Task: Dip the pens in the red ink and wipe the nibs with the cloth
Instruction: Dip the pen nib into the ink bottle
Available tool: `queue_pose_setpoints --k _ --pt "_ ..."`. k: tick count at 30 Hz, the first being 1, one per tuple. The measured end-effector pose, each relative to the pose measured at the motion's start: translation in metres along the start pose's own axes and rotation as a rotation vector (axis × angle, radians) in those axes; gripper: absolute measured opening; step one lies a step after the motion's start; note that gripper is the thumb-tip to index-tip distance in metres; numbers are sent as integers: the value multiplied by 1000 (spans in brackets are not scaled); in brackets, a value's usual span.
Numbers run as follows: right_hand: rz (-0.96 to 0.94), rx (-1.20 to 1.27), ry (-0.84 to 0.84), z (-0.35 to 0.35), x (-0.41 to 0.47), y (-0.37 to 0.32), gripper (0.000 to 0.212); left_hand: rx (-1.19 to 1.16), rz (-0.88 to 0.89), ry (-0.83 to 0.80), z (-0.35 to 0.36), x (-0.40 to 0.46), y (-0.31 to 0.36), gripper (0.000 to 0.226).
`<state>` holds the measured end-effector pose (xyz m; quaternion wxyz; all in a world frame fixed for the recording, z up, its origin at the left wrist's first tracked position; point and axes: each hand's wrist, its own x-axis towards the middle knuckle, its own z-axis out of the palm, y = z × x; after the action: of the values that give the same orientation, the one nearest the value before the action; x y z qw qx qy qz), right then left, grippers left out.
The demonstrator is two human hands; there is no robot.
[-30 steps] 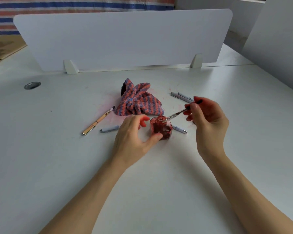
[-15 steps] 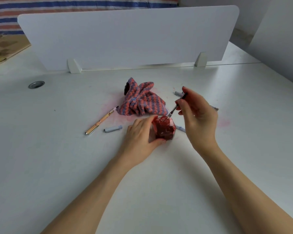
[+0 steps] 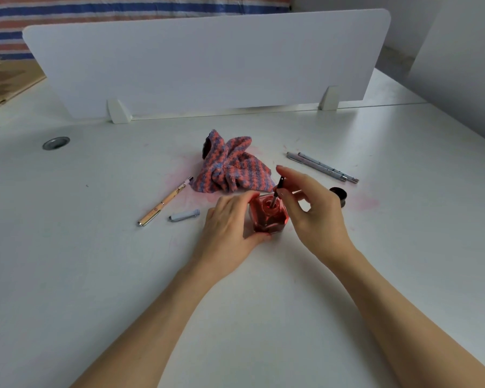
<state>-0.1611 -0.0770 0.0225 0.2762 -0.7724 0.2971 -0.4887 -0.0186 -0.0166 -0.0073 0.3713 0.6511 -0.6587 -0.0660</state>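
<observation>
A square glass bottle of red ink [image 3: 268, 218] stands open on the white desk [image 3: 95, 275]. My left hand [image 3: 230, 222] grips the bottle from its left side. My right hand [image 3: 314, 211] pinches a thin dark pen [image 3: 278, 188] held nearly upright, its nib down inside the bottle's mouth. Just behind lies a crumpled cloth [image 3: 233, 169] striped in red and blue. A beige pen [image 3: 165, 201] lies to the left, and two grey pens [image 3: 322, 167] lie side by side at the right.
A grey pen cap [image 3: 184, 215] lies left of my left hand. The bottle's black lid [image 3: 338, 195] sits right of my right hand. Pink ink smears mark the desk near the cloth and the lid. A white divider panel [image 3: 207, 63] stands behind; a cable grommet [image 3: 56, 143] lies far left.
My right hand has swung the pen from a slanted pose over the bottle to nearly upright and lowered its nib into the ink. My left hand has closed round the bottle.
</observation>
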Motion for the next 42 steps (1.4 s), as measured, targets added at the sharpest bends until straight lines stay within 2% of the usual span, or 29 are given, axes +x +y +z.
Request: queue_pose_setpoints --k 6,19,42 --pt "73 32 -22 1 0 -5 30 6 6 4 0 -1 1 71" --pt "44 -55 -49 -4 3 -6 29 8 -3 7 -2 -1 2 71" --pt "-21 -139 60 3 5 0 22 5 1 -7 -1 0 1 70"
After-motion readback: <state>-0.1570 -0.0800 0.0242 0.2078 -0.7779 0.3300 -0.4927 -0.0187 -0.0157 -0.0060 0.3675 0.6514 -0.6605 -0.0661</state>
